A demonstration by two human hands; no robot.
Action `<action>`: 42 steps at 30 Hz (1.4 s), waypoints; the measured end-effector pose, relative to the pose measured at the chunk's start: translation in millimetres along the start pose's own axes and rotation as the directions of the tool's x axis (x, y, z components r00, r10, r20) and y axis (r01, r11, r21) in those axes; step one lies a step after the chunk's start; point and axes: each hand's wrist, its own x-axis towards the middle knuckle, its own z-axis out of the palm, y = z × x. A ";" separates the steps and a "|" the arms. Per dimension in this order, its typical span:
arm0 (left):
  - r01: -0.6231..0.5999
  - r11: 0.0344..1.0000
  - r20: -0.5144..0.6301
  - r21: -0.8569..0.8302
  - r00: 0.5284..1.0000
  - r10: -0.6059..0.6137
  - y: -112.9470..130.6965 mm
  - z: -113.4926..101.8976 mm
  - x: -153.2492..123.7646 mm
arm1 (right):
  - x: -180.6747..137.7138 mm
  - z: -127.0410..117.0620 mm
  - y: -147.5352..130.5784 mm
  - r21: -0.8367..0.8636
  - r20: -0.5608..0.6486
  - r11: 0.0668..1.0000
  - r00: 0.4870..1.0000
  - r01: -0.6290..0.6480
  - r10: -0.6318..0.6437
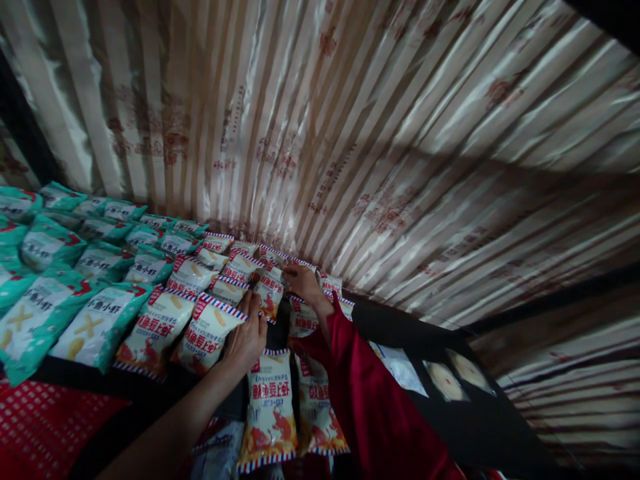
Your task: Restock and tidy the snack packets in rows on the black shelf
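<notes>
Looks well along, as a judgement: see teal packs (149, 265) already in rows at the left of the black surface (370, 320), and cream-and-red packs (270, 291) mostly in rows just beside them, through the middle. Left to tidy, probably: dark gap in the cream-and-red rows, between both hands, behind two front packs.

Find right hand (300, 281) with fingers bent at the upper right of a middle cream-and-red pack; can't tell if pinching. Find left hand (251, 330) curled at the right edge of a front one; can't tell if gripping.

Count roughly seventeen teal, some cut off at left; roughly sixteen cream-and-red, some hidden behind hand and sleeve (370, 393). At right, count one flat whitish packet (400, 368) and two packets with round pieces (445, 381). Lower left, one red mesh item (55, 417).
</notes>
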 end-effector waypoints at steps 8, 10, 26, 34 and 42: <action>-0.042 0.999 0.019 -0.015 0.999 0.043 -1.6 -4.0 -0.2 | 12.3 4.5 -3.6 -0.050 -0.021 0.999 1.000 0.001 -0.002; -0.061 0.998 0.028 -0.017 0.998 0.061 -1.9 -2.3 -1.2 | 13.1 4.4 -5.9 -0.063 -0.025 0.998 1.000 -0.002 0.001; -0.166 0.982 0.060 -0.094 0.983 0.172 0.9 -9.9 -0.3 | 9.5 15.3 -17.5 -0.127 -0.092 0.990 0.994 -0.066 0.055; -0.144 0.984 0.118 -0.103 0.981 0.155 0.2 -6.9 0.8 | 4.4 17.6 -24.2 -0.117 -0.121 0.991 0.991 -0.067 0.053; -0.054 0.997 0.153 -0.056 0.986 0.062 2.1 -7.0 1.0 | -41.5 8.6 -37.2 -0.198 -0.343 0.979 0.939 -0.042 -0.029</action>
